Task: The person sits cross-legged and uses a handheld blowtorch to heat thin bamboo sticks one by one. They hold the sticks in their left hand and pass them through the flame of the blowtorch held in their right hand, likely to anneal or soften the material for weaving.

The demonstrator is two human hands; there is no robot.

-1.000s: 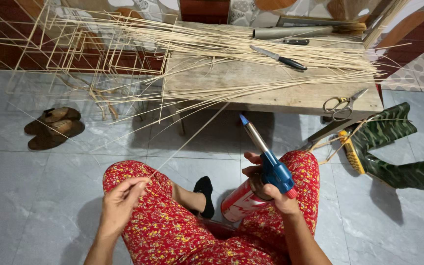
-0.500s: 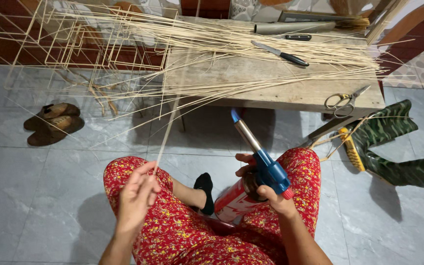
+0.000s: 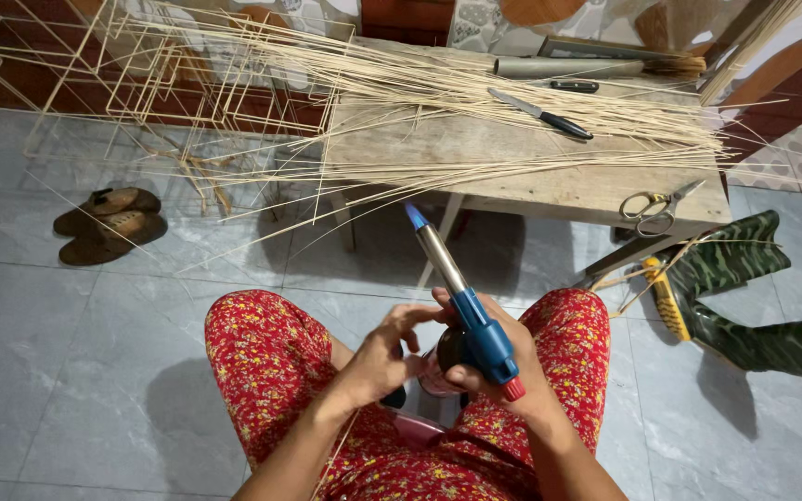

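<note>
The person wears red trousers point(image 3: 280, 362) with a small yellow flower print, forearms bare.

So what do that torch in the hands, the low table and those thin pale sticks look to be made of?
The torch, gripped by the right hand with the left hand at its base, looks like glossy blue plastic with a shiny metal nozzle. The low table seems bare, unfinished wood: pale, matte, grained. The thin sticks look like split bamboo or rattan, straw-coloured and dry; which one I cannot tell.
</note>
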